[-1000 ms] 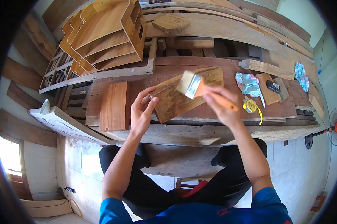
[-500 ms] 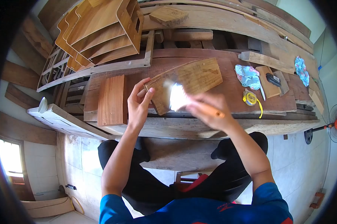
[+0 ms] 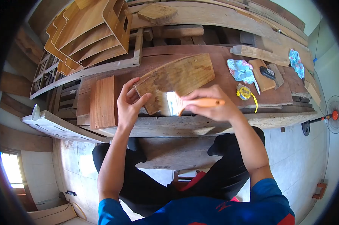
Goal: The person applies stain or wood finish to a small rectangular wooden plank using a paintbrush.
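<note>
My left hand (image 3: 129,102) grips the left end of a brown wooden board (image 3: 184,73), thumb on its face and fingers behind the edge. The board lies tilted over the reddish-brown plank of the workbench. In my right hand (image 3: 211,103) is a paintbrush (image 3: 172,103) with an orange handle, a shiny metal band and pale bristles. Its bristles, a little blurred, overlap the lower left part of the board. Left of my left hand a reddish wooden block (image 3: 103,103) rests on the bench.
Right of the board lie a crumpled blue cloth (image 3: 241,71), a yellow tape measure (image 3: 244,92) and a black-handled tool (image 3: 267,72) on a wood piece. A wooden shelf organizer (image 3: 98,35) stands at the back left. A fan (image 3: 332,115) is at far right.
The paintbrush has moved down toward the board's lower left edge, and its handle is now nearly level. My left hand still holds the board. The whole view has shifted slightly.
</note>
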`<control>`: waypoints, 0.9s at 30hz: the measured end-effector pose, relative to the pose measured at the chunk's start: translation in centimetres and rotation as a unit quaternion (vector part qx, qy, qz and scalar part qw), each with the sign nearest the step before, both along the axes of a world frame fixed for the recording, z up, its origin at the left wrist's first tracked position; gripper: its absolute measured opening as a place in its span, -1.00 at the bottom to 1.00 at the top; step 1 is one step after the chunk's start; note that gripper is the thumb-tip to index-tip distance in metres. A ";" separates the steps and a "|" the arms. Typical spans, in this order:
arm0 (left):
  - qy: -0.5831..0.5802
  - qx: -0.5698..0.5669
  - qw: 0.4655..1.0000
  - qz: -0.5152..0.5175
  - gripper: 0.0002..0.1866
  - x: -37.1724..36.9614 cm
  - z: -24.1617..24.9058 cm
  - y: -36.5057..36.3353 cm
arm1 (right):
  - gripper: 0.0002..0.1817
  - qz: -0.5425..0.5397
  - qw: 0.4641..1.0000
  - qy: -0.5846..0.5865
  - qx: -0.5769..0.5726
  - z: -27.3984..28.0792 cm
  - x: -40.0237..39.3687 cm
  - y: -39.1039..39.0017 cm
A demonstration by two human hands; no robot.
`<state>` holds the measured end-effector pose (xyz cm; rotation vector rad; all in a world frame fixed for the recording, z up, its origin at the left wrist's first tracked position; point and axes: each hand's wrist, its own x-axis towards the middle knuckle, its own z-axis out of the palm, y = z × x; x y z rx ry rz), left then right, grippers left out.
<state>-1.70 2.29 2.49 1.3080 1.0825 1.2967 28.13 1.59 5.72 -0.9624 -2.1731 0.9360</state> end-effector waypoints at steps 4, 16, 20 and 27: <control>0.018 0.026 0.999 -0.009 -0.34 -0.1 -0.9 -0.1 | -0.79 -0.202 0.975 0.080 -0.051 -1.3 5.8 3.6; -0.011 -0.013 0.994 0.111 -0.44 0.4 3.6 -1.3 | -0.76 -0.187 0.981 0.047 0.028 -1.1 8.6 3.3; 0.030 -0.043 0.987 0.150 -0.44 -2.4 7.0 -2.7 | -0.79 -0.284 0.951 -0.043 0.117 -3.3 10.2 4.2; 0.025 -0.075 0.941 0.329 -0.41 -10.8 9.3 -10.7 | -0.80 -0.199 0.977 0.014 0.080 -2.5 8.5 3.0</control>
